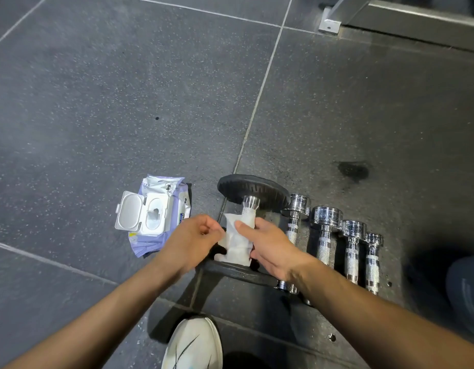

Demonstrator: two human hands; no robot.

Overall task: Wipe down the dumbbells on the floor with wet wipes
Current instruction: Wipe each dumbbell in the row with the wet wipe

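You're draping the wet wipe [238, 239] over the big dumbbell [253, 198] handle on the floor [124, 102]. Right hand [270, 245] fingers are pinching the limp wipe; left hand [193, 237] fingers are curled, seemingly empty. Heavy iron: roll it, gripping the knurled handle.

Single head-worn wide-angle view, looking steeply down and close at the dark speckled rubber-tile floor [124, 102] ahead.
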